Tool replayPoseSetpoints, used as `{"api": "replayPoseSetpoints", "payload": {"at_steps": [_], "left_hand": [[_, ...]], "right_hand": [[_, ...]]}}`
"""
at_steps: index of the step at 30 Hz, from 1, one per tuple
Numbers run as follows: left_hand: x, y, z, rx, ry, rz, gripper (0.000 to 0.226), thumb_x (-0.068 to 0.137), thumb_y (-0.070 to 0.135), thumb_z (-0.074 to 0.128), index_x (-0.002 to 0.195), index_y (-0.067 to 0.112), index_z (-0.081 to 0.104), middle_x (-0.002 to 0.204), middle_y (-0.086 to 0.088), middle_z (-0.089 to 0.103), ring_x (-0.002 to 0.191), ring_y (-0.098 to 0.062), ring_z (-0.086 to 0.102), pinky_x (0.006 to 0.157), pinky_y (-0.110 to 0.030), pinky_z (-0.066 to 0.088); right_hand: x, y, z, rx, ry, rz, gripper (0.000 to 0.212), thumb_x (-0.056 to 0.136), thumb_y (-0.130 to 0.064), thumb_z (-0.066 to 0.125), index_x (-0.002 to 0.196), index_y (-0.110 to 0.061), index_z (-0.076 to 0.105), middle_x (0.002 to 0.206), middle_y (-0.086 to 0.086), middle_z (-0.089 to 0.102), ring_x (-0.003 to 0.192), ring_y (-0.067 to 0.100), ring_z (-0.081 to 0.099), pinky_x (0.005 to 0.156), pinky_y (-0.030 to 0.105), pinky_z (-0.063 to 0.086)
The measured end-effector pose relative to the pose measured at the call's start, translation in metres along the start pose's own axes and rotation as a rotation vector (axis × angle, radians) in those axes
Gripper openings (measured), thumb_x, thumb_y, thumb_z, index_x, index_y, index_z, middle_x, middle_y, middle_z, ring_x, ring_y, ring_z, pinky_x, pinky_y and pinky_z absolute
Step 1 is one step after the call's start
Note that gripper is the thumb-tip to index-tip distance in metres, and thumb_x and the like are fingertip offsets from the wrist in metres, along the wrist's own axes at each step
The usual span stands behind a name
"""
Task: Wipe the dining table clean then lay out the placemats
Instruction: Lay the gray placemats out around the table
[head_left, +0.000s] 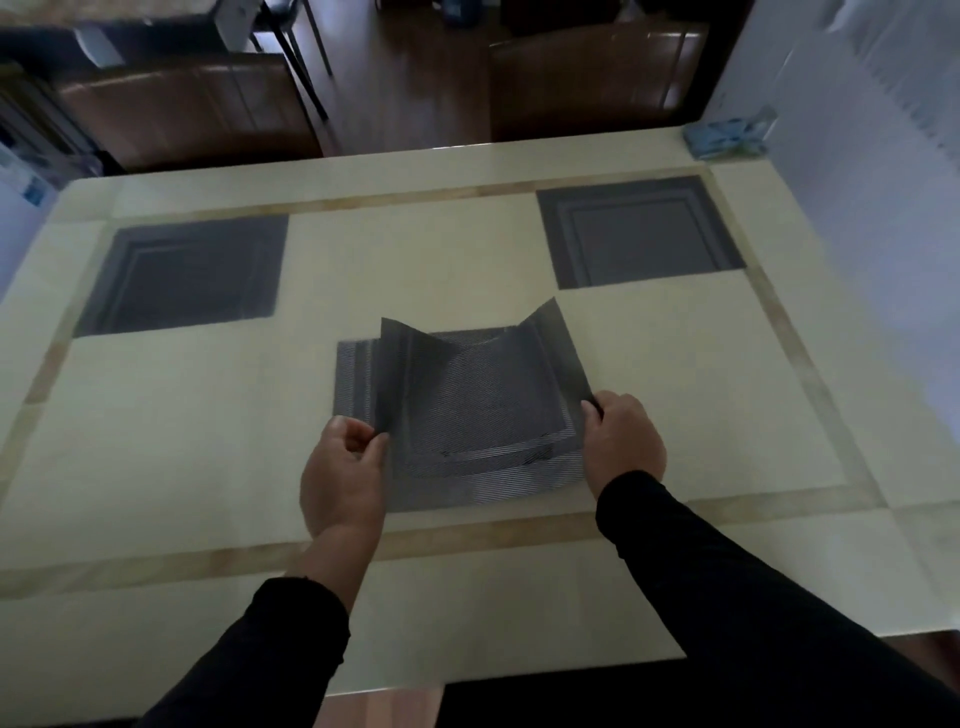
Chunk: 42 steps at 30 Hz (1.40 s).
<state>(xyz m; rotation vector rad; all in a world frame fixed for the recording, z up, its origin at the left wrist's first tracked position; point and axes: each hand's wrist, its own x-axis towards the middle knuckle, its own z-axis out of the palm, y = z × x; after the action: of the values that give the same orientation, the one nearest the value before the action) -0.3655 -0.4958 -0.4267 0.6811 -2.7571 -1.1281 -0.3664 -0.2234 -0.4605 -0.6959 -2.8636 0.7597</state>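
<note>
Head camera, near, facing down over table (156, 467).

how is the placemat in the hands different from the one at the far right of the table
The held placemat is bowed, its side edges lifted, while the far right placemat lies flat. The held one is pinched at its sides by the left hand and right hand; the far right one is untouched. The held one sits near the table's middle over another mat; the far right one lies alone near the far corner. Both are dark grey and roughly square.
</note>
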Motion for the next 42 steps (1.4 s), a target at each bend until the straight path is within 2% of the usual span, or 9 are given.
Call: {"api": "replayPoseSetpoints", "payload": {"at_steps": [4,10,18,25,28,30,32,35,42], "left_hand": [[-0.021,0.025,0.018,-0.015,-0.009,0.017,0.016,0.087,0.03,0.073,0.082,0.026,0.058,0.076,0.012,0.062,0.072,-0.01,0.061,0.056,-0.024,0.039],[-0.067,0.073,0.075,-0.033,-0.075,-0.019,0.018,0.086,0.03,0.075,0.082,0.025,0.058,0.077,0.012,0.062,0.07,-0.009,0.06,0.058,-0.026,0.041],[-0.109,0.125,0.146,0.008,-0.139,-0.101,0.018,0.088,0.036,0.073,0.083,0.027,0.058,0.078,0.012,0.063,0.07,-0.006,0.059,0.057,-0.026,0.04],[-0.117,0.128,0.175,0.095,-0.172,-0.144,0.016,0.094,0.038,0.063,0.096,0.022,0.064,0.086,0.006,0.066,0.08,-0.017,0.063,0.067,-0.031,0.046],[-0.118,0.124,0.18,0.167,-0.166,-0.136,0.019,0.101,0.029,0.05,0.102,0.017,0.065,0.086,0.001,0.063,0.078,-0.02,0.057,0.067,-0.032,0.039],[-0.119,0.125,0.182,0.217,-0.158,-0.093,0.023,0.101,0.023,0.045,0.105,0.017,0.067,0.09,-0.002,0.065,0.081,-0.023,0.058,0.068,-0.034,0.043],[-0.119,0.128,0.186,0.226,-0.153,-0.058,0.024,0.101,0.021,0.047,0.107,0.017,0.07,0.096,-0.004,0.069,0.085,-0.024,0.061,0.073,-0.037,0.05],[-0.117,0.135,0.189,0.217,-0.135,-0.11,0.019,0.1,0.022,0.051,0.106,0.018,0.069,0.099,-0.002,0.069,0.089,-0.022,0.06,0.077,-0.035,0.049],[-0.114,0.133,0.19,0.188,-0.128,-0.216,0.014,0.096,0.024,0.062,0.097,0.013,0.07,0.082,0.004,0.062,0.078,-0.016,0.057,0.068,-0.029,0.04]], "right_hand": [[0.013,0.034,-0.021,0.016,0.02,0.016,0.026,0.104,-0.033,0.042,0.1,-0.014,0.059,0.095,0.006,0.057,0.07,0.024,0.05,0.062,0.033,0.037],[0.037,0.109,-0.072,-0.036,-0.008,0.065,0.022,0.104,-0.034,0.039,0.087,-0.022,0.044,0.076,-0.002,0.05,0.065,0.026,0.044,0.058,0.034,0.028],[0.074,0.191,-0.101,-0.042,-0.029,0.091,0.024,0.104,-0.035,0.04,0.096,-0.017,0.055,0.089,0.005,0.06,0.069,0.026,0.049,0.061,0.034,0.035],[0.087,0.215,-0.109,0.07,-0.106,0.188,0.022,0.1,-0.038,0.048,0.1,-0.017,0.054,0.096,0.006,0.062,0.083,0.029,0.057,0.067,0.034,0.036],[0.088,0.226,-0.109,0.068,-0.128,0.225,0.017,0.097,-0.034,0.052,0.102,-0.018,0.055,0.097,0.007,0.064,0.088,0.03,0.06,0.069,0.033,0.037],[0.086,0.233,-0.109,0.047,-0.131,0.237,0.013,0.094,-0.03,0.055,0.102,-0.019,0.056,0.096,0.007,0.065,0.09,0.031,0.06,0.069,0.033,0.038],[0.087,0.237,-0.11,0.032,-0.114,0.245,0.009,0.094,-0.027,0.054,0.099,-0.019,0.055,0.094,0.006,0.063,0.089,0.03,0.057,0.068,0.033,0.037],[0.088,0.237,-0.111,0.023,-0.101,0.233,0.008,0.096,-0.026,0.052,0.095,-0.018,0.052,0.092,0.002,0.052,0.084,0.026,0.049,0.069,0.034,0.035],[0.086,0.241,-0.115,-0.008,-0.11,0.243,0.01,0.094,-0.026,0.053,0.09,-0.019,0.048,0.091,0.001,0.045,0.082,0.025,0.043,0.069,0.035,0.034]]}}
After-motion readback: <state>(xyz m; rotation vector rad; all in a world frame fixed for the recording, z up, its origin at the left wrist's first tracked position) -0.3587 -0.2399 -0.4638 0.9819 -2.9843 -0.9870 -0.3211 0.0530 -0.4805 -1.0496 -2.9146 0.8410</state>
